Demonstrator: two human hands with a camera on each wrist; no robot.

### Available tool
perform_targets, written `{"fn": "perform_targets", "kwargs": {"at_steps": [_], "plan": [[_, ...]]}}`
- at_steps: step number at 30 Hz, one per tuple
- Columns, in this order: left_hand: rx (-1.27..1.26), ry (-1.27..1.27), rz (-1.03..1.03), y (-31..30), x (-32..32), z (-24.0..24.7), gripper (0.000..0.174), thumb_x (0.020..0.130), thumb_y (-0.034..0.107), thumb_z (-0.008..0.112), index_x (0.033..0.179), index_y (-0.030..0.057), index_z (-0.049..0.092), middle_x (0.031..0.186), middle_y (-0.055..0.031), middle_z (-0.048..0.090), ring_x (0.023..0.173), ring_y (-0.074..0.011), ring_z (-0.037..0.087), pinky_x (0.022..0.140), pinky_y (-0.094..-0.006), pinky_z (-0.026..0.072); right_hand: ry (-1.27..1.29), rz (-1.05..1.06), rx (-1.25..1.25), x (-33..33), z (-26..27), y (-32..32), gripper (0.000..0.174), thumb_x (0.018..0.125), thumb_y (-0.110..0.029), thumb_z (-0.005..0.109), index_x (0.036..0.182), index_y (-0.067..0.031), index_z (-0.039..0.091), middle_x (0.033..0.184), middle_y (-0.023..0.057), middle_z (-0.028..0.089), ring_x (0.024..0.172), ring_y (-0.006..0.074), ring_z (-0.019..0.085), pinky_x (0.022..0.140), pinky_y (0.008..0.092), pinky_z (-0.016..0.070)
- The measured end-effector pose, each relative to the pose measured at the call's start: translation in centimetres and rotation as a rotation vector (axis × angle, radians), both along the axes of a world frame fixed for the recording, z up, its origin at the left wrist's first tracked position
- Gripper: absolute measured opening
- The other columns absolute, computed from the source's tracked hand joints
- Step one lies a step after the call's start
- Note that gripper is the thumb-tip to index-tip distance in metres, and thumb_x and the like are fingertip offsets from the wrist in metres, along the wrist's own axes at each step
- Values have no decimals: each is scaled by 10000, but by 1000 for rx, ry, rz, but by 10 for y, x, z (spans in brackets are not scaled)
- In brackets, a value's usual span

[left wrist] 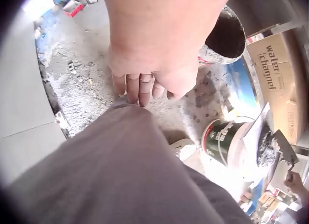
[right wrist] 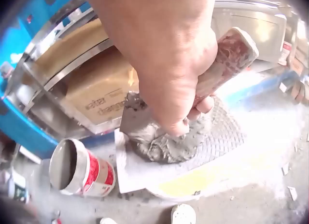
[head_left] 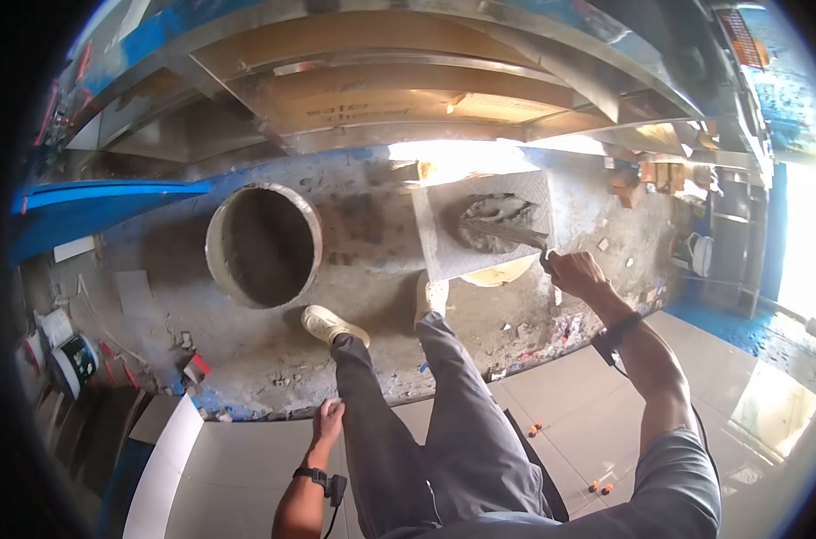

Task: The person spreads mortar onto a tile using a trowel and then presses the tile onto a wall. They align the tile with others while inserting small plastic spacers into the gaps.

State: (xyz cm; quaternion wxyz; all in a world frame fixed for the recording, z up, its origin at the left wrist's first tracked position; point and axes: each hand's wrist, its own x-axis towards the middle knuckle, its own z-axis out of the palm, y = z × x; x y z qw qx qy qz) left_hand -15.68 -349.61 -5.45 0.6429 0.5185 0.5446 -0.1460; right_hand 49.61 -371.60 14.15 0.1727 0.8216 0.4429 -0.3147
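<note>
A person's right hand was curled tightly round the red-stained handle of a steel trowel, fingers wrapped under it and knuckles on top. The trowel's blade reached away from the hand into a heap of wet grey mortar, its edge sunk in the heap. The mortar lay just beyond the knuckles on the ribbed back of a square grey tile, which lay flat across a pale yellow round tub; the tub's rim showed under the tile's edge nearest the hand. In the right wrist view, a brown cardboard box printed with the words "water channel" stood beyond the mortar under metal channels. Down to that hand's left, a white and red bucket lay tipped on the gritty concrete floor. The left hand was well apart from the tile, low beside the person's own grey trouser leg. Its fingers were straight and pressed together, holding nothing, with their tips resting on the trouser cloth. Ahead of that hand, past a white shoe, stood a large round bucket with a cement-caked inside. Smooth pale floor tiles lay under the person, behind both hands.
</note>
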Motion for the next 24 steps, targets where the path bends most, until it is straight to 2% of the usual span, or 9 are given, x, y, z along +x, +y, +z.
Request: {"fn": "perform_targets", "kwargs": {"at_steps": [3, 5, 8, 10, 12, 16, 19, 21, 24], "plan": [[-103, -93, 233, 0, 46, 47, 255, 929, 153, 631, 1143, 17, 600, 1031, -27, 644, 961, -133, 606, 849, -286, 487, 79, -85, 220, -52, -8, 31, 151, 836, -174, 594, 936, -62, 575, 701, 145, 658, 615, 340, 653, 582, 454, 519], [-104, -50, 52, 7, 48, 54, 258, 928, 163, 635, 1146, 27, 605, 1004, -24, 642, 932, -115, 599, 836, -265, 484, 88, -82, 344, -101, -28, 77, 185, 803, -187, 627, 899, -38, 571, 694, 155, 630, 615, 366, 623, 546, 463, 488], [-72, -106, 105, 0, 25, 30, 242, 930, 168, 638, 1133, 37, 619, 977, -17, 648, 908, -101, 590, 817, -256, 485, 234, 38, 474, -179, -93, 151, 231, 795, -233, 627, 932, -52, 582, 837, 172, 642, 795, 367, 640, 681, 485, 501], [-76, -52, 94, 12, 21, 38, 243, 937, 183, 633, 1122, 26, 627, 986, -29, 655, 920, -109, 601, 833, -261, 493, 359, -99, 266, -235, -131, 221, 251, 867, -197, 536, 1066, -45, 512, 917, 183, 631, 886, 379, 638, 721, 501, 495], [-84, -51, 168, 23, 6, 42, 253, 938, 191, 630, 1125, 20, 626, 990, -36, 656, 925, -119, 607, 839, -265, 495, 255, -49, 293, -281, -180, 266, 284, 909, -141, 479, 1175, -42, 463, 1035, 196, 644, 903, 347, 666, 729, 473, 510], [-121, 47, 180, 52, -53, 57, 283, 973, 159, 563, 1204, -3, 576, 1086, -84, 635, 1002, -162, 619, 913, -297, 495, 190, -61, 266, -323, -241, 264, 332, 913, -92, 483, 1239, -43, 439, 1048, 187, 645, 909, 330, 670, 758, 466, 506], [-36, 54, 297, 49, -106, 54, 298, 932, 211, 568, 1129, -8, 616, 966, -95, 667, 908, -171, 643, 797, -312, 512, 66, 158, 418, -317, -208, 195, 412, 907, -140, 520, 1294, -53, 410, 1000, 178, 655, 915, 341, 666, 758, 488, 496], [-66, 299, 155, 55, -142, 56, 303, 906, 219, 583, 1093, -12, 639, 887, -84, 677, 840, -161, 643, 740, -300, 512, 353, -133, -74, -298, -155, 202, 529, 875, -179, 566, 1361, -105, 372, 947, 176, 660, 908, 354, 663, 737, 508, 491], [-61, 311, 211, 64, -162, 57, 297, 901, 226, 589, 1081, -1, 651, 841, -70, 679, 776, -145, 633, 710, -289, 506, 503, -149, -51, -291, -90, 197, 382, 848, -137, 558, 1216, -98, 467, 942, 201, 651, 928, 377, 651, 745, 509, 492]]}}
